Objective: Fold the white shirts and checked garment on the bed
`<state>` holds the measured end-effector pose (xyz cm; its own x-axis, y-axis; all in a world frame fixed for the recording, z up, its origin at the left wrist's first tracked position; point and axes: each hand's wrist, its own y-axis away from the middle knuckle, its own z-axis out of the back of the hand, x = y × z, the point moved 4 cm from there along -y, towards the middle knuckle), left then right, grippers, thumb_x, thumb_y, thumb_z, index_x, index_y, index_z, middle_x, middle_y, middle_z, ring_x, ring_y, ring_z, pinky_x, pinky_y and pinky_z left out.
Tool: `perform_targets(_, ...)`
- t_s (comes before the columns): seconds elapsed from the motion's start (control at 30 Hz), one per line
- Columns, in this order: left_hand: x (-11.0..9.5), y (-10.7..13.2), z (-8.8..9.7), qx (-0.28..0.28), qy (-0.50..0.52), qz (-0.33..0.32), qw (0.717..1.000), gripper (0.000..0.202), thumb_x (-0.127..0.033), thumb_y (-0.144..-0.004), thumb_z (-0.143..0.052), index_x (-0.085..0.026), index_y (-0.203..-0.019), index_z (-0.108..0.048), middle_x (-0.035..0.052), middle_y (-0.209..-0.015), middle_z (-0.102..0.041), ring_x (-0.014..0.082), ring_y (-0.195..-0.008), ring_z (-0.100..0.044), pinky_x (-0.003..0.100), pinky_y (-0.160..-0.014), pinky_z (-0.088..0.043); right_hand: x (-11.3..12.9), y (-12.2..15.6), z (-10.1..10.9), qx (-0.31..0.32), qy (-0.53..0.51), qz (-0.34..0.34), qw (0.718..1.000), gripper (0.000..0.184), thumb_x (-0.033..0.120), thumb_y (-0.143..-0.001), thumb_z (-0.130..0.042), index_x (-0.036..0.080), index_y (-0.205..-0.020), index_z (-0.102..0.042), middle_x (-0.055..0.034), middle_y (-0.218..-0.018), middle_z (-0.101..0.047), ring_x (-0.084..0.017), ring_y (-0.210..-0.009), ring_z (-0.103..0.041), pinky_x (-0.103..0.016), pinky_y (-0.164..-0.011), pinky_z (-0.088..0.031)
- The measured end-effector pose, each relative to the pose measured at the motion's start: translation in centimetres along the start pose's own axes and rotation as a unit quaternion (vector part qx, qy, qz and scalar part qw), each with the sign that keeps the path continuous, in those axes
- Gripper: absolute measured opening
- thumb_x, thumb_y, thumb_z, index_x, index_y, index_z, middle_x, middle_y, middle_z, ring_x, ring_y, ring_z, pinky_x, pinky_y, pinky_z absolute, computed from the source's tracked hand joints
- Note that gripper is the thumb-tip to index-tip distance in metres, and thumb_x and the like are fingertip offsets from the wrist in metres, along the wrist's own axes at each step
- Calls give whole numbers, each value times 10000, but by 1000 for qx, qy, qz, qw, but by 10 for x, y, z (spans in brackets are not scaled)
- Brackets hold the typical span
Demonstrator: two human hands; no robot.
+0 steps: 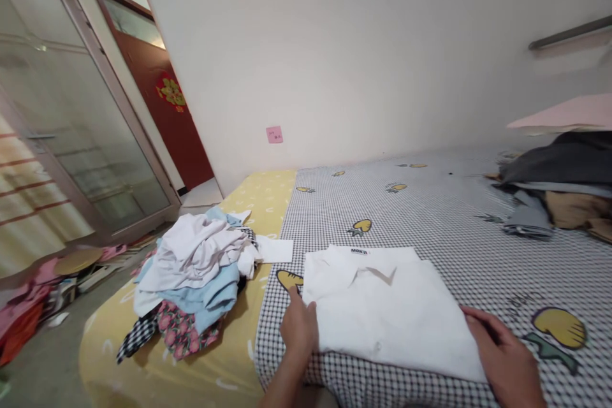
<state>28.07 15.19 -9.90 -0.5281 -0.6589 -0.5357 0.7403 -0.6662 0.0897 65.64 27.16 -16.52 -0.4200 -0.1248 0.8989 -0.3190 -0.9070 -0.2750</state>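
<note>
The left hand (299, 328) and right hand (502, 357) both have a wide, open grip, closed on nothing, with the fingers just touching opposite edges of a folded white collared cotton shirt (387, 312), apparently to keep it square and flat. The shirt lies on a grey-and-white checked bed sheet (430, 204) — likely for the flat room there, well clear of the other clothes. Just left of it, on a yellow bed sheet (191, 382), sits a crumpled heap of white, light blue and floral clothes (196, 274), beside a small white rectangular card (274, 249) — dark and tan clothes (559, 185) lie bunched at the far right.
</note>
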Motion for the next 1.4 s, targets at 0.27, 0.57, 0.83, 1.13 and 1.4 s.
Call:
perform_targets(0.27, -39, -11, 1, -207, -205, -383, 877, 545, -70, -945, -355, -292, -1399, -560, 98, -1628, -344, 281, -1506, -312, 572, -1209, -270, -2, 0, -7, 8, -74, -38, 997, 483, 616, -652, -597, 215, -881, -741, -72, -906, -774, -277, -825, -684, -357, -730, -535)
perform_targets(0.57, -15, -44, -57, -15, -258, -356, 898, 562, -397, -1007, -292, -246, -1548, -273, 98, -1642, -206, 272, -1520, -261, 645, -1202, -229, 8, -8, -10, 61, -35, -18, 997, 467, 599, -737, -514, 218, -911, -721, -73, -948, -765, -258, -873, -681, -339, -774, -542)
perform_targets(0.83, -6, -48, -71, -132, -234, -395, 879, 553, -385, -983, -276, -259, -1512, -378, 94, -1615, -319, 299, -1482, -357, 660, -1196, -210, 37, -72, -42, 93, 150, -64, 982, 478, 573, -901, -405, 206, -891, -710, -67, -802, -729, -204, -725, -660, -298, -654, -468)
perform_targets(1.13, -1, -47, -75, -207, -198, -421, 860, 515, -367, -997, -287, -272, -1479, -443, 101, -1572, -421, 296, -1426, -445, 645, -1152, -313, 65, -52, -71, 80, 345, 37, 934, 234, 330, -931, -544, 247, -1105, -677, -90, -1127, -686, -291, -1148, -551, -432, -959, -359)
perform_targets(1.4, -4, -42, -73, -186, -204, -412, 868, 502, -362, -997, -330, -279, -1480, -438, 103, -1570, -414, 297, -1432, -439, 649, -1146, -330, 80, -67, -67, 55, 408, 0, 911, 462, 219, -967, -386, 266, -1409, -512, -124, -1350, -597, -276, -1167, -572, -497, -994, -391)
